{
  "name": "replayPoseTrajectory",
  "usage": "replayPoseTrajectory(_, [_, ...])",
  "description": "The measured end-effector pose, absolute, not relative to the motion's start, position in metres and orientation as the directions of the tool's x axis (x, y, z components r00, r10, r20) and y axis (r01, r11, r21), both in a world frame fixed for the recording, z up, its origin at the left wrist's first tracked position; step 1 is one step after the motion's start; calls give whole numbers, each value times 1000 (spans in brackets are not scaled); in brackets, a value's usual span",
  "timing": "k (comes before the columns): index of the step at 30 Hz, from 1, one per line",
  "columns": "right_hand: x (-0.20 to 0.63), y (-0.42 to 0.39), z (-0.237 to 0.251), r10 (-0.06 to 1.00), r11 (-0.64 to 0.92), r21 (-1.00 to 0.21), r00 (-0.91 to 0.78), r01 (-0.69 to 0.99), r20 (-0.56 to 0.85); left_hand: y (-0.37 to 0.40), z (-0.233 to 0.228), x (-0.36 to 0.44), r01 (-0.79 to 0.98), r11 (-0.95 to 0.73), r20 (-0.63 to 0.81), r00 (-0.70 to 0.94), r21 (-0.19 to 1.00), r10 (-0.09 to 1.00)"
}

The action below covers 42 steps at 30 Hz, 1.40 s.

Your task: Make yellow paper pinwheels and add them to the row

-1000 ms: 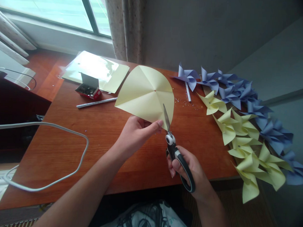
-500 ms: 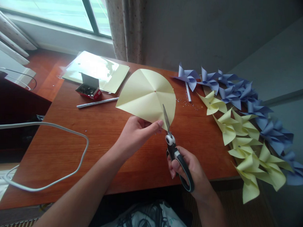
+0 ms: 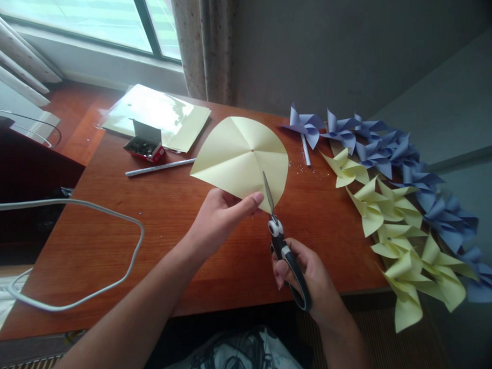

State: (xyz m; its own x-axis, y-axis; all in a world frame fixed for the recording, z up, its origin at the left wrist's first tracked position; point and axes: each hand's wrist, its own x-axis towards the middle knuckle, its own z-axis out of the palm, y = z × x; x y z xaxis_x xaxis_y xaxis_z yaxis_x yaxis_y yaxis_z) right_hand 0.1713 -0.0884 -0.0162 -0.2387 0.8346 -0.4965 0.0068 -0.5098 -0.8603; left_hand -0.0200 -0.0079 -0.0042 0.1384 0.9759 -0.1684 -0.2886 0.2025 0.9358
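On the wooden desk [image 3: 106, 244] at far left we see a white cable [image 3: 87, 208], then a small box [image 3: 144, 144] and a white stick [image 3: 160, 167]. Our left hand [image 3: 218, 216] pinches the creased yellow paper [image 3: 241, 157] at its near edge, held above the desk. Our right hand [image 3: 303, 272] grips scissors [image 3: 282, 245], blades cutting into that edge. Yellow pinwheels [image 3: 393, 227] and blue pinwheels [image 3: 392, 149] lie at right.
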Motion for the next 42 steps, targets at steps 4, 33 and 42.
replayPoseTrajectory(4, [170,-88,-13,834,-509,-861,-239,20,-498,-7,-7,-20,-331,178,-162,77,927,984])
replayPoseTrajectory(33, [167,-91,-16,849,-476,-877,-293,-64,-440,-7,-6,-18,-323,144,-141,33,935,989])
replayPoseTrajectory(42, [162,-86,-12,862,-460,-880,-293,-113,-413,-10,-8,-18,-336,176,-152,95,925,984])
